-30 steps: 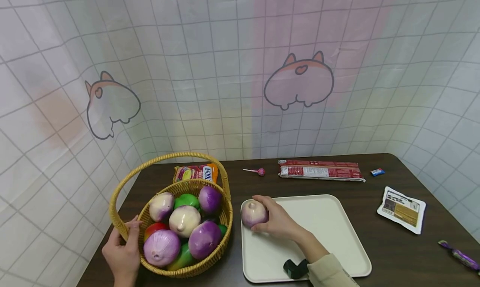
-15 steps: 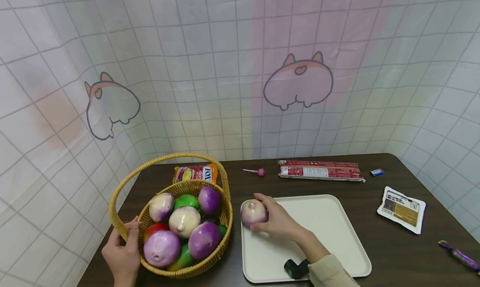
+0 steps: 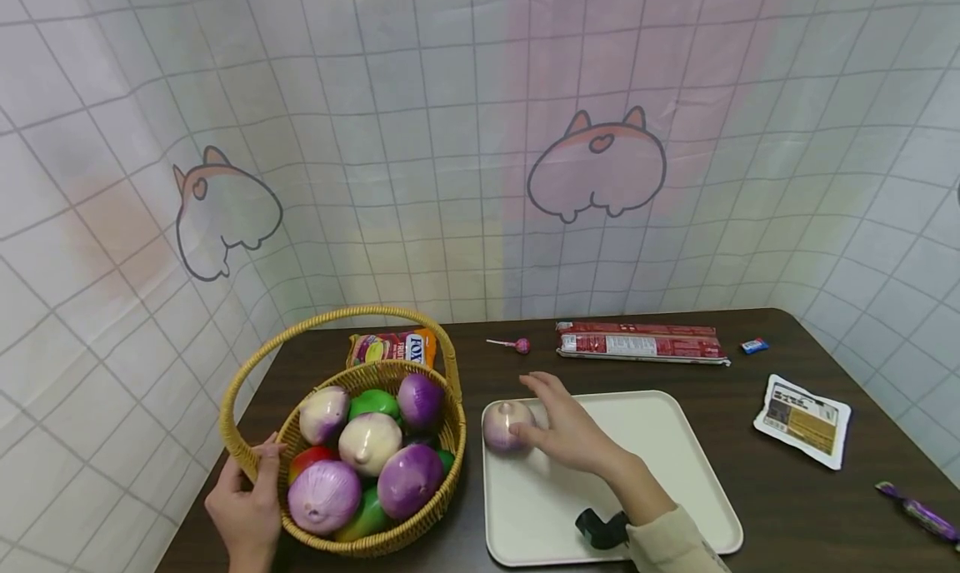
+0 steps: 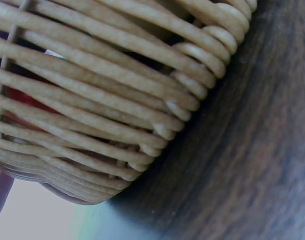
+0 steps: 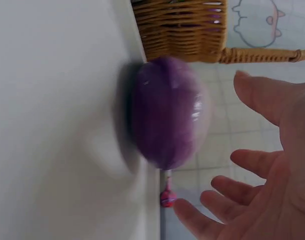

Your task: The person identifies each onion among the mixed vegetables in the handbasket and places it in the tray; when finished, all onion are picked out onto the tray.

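Where wicker curves, round onion (image 3: 504, 426).

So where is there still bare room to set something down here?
Most of the tray is bare: only the onion sits in its far left corner, the right hand open beside it. The table between tray and flat packet is also free. The basket, gripped by the left hand, is crowded.
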`<state>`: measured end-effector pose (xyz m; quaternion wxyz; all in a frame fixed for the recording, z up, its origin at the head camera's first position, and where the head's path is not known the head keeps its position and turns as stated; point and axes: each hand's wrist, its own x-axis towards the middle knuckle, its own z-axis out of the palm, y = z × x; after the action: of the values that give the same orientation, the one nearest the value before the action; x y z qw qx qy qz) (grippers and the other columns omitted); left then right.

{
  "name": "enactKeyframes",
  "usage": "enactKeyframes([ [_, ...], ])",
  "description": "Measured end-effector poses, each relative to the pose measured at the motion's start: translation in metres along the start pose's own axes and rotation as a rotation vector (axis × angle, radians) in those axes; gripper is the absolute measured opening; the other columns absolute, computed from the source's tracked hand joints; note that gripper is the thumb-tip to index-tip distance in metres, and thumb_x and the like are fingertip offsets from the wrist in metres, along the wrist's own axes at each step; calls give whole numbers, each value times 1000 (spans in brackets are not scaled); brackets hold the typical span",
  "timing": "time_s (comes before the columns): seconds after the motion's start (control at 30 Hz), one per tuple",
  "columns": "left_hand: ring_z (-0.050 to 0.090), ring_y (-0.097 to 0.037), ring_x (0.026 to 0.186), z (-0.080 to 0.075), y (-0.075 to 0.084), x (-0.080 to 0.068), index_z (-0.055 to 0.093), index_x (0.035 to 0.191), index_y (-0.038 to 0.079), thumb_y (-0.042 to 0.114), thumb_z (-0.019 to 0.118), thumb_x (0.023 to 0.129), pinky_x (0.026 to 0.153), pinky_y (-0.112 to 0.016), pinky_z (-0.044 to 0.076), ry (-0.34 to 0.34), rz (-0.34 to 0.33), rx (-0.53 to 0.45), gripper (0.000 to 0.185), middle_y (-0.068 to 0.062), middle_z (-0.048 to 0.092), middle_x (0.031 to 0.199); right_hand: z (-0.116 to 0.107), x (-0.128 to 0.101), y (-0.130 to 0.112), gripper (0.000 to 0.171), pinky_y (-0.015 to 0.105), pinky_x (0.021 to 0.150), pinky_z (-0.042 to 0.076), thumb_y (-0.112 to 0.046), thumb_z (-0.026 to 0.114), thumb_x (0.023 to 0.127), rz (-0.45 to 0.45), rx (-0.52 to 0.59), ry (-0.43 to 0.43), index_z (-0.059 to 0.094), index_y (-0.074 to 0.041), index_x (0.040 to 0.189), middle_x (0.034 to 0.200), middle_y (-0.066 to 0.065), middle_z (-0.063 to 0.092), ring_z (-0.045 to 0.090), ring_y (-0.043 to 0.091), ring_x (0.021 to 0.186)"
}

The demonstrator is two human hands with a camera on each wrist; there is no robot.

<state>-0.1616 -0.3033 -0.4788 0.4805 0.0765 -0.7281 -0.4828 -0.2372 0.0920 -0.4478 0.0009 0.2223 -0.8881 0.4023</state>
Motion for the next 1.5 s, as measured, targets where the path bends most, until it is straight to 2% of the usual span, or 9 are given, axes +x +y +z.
enactKeyframes([
  [0.13, 69, 0, 91, 0, 0, 0, 71, 85, -7, -1, 70, 87, 74, -10, 47, 0, -4, -11, 6, 4, 75, 86, -3, -2, -15, 68, 58, 107, 34, -31, 71, 89, -21, 5, 42, 42, -10, 146, 153, 12, 34, 39, 34, 138],
  [0.37, 69, 1, 91, 0, -1, 0, 72, 85, -5, 1, 70, 88, 74, -10, 47, 3, -15, 13, 7, 3, 75, 87, 3, -7, -45, 57, 53, 109, 33, -24, 72, 89, -115, 114, 60, 50, -18, 141, 148, -3, 40, 38, 23, 139],
  [0.53, 69, 1, 92, 0, -1, 0, 72, 85, -6, 2, 70, 88, 75, -10, 47, -2, -18, 17, 8, 4, 75, 87, 16, -11, -57, 52, 52, 107, 36, -22, 74, 88, -179, 173, 78, 54, -22, 136, 143, -6, 46, 43, 19, 135],
  [0.63, 69, 1, 92, 0, 0, 0, 72, 86, -6, 1, 69, 88, 76, -10, 47, -7, -21, 11, 9, 3, 75, 87, 25, -14, -62, 49, 53, 106, 37, -21, 72, 89, -199, 213, 77, 55, -19, 134, 141, -7, 46, 43, 19, 134],
  [0.77, 68, 1, 92, 0, 0, -1, 72, 85, -6, 2, 69, 89, 75, -9, 47, -7, -28, 24, 9, 0, 75, 87, 35, -17, -68, 45, 52, 105, 39, -19, 70, 91, -192, 260, 64, 56, -16, 133, 142, -4, 46, 41, 17, 134],
  [0.9, 68, 2, 92, 0, 0, -1, 72, 85, -6, 2, 69, 89, 75, -9, 47, -11, -30, 22, 9, 0, 75, 87, 42, -20, -74, 44, 46, 104, 41, -20, 71, 90, -182, 293, 50, 56, -22, 131, 142, -5, 47, 41, 13, 133],
  [1.03, 68, 2, 93, 1, 0, -1, 72, 85, -6, 2, 69, 89, 77, -10, 46, -13, -27, 13, 9, 6, 75, 88, 49, -22, -79, 48, 46, 106, 40, -24, 72, 89, -232, 286, 36, 53, -26, 133, 141, -9, 46, 42, 14, 133],
  [1.23, 68, 2, 93, 1, 0, -1, 73, 86, -6, 2, 69, 89, 77, -10, 46, -8, -29, 11, 9, 7, 74, 90, 62, -23, -79, 51, 41, 105, 42, -27, 71, 89, -346, 250, 2, 50, -22, 136, 141, -2, 50, 46, 16, 131],
  [1.5, 68, 2, 93, 2, -1, -1, 73, 86, -7, 1, 68, 89, 76, -9, 46, -9, -42, 1, 9, 8, 74, 90, 71, -24, -78, 57, 42, 106, 41, -36, 69, 90, -316, 170, -30, 46, -26, 140, 143, -4, 48, 45, 16, 133],
])
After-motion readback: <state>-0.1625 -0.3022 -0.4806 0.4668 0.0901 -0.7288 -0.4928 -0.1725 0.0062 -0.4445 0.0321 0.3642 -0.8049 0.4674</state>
